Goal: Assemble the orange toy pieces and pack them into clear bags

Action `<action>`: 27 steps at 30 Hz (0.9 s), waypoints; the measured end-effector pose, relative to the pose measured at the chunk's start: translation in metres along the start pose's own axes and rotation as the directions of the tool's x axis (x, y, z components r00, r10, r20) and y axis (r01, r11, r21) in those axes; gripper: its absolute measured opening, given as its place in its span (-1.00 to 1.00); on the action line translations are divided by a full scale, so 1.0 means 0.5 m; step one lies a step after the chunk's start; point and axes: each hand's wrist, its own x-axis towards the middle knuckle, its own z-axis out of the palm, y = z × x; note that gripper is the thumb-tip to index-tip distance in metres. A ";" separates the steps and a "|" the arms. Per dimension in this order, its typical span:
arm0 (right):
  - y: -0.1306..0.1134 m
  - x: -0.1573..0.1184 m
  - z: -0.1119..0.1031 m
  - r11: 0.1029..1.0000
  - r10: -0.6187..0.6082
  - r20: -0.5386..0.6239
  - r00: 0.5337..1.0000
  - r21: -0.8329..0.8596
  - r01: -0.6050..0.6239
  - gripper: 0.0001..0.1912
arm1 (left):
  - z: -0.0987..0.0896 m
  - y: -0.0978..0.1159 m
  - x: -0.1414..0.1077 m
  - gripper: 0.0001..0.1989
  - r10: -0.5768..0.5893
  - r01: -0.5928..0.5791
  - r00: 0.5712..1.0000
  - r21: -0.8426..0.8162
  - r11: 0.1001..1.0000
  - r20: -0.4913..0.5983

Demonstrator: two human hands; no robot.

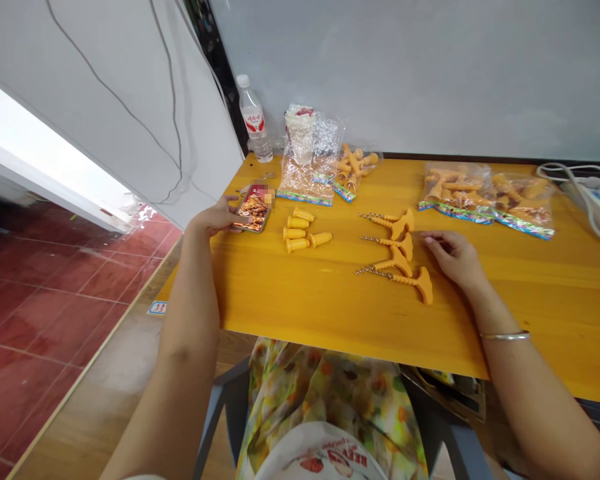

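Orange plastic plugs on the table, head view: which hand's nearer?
Left. The left hand holds a phone just left of the orange plastic plugs, not touching them. The right hand is farther off to their right, beyond the orange chained handles.

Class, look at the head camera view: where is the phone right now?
In the head view, the phone lies toward the table's left, touching the left hand, just left of the orange caps and nearer the camera than the water bottle.
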 end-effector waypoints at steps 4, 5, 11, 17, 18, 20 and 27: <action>0.003 0.000 0.001 1.000 0.008 0.012 1.000 -0.023 -0.007 -0.58 | 0.006 0.004 -0.003 -0.02 0.001 -0.001 1.000 0.014 1.000 -0.010; 0.004 0.000 0.001 1.000 0.009 0.012 1.000 -0.026 -0.009 -0.59 | 0.008 0.006 -0.005 -0.02 -0.001 0.001 1.000 0.012 1.000 -0.012; 0.005 -0.001 0.001 1.000 0.000 0.015 1.000 -0.019 0.000 -0.64 | 0.011 0.009 -0.007 -0.01 0.007 -0.007 1.000 0.005 1.000 -0.023; 0.000 0.000 0.000 1.000 0.018 0.021 1.000 -0.021 -0.018 -0.64 | 0.007 0.002 -0.002 0.00 0.017 -0.017 1.000 0.015 1.000 -0.025; 0.000 0.000 0.000 1.000 0.019 0.025 1.000 -0.024 -0.018 -0.64 | 0.006 0.002 -0.001 0.00 0.017 -0.017 1.000 0.012 1.000 -0.021; -0.001 0.001 -0.001 0.999 0.015 0.027 1.000 -0.029 -0.014 -0.64 | 0.003 0.001 -0.001 -0.01 0.012 -0.012 1.000 0.010 1.000 -0.018; -0.005 0.000 0.001 1.000 0.029 0.014 0.999 -0.012 -0.029 -0.65 | -0.001 0.002 0.002 -0.18 -0.001 0.000 0.999 -0.047 0.999 -0.036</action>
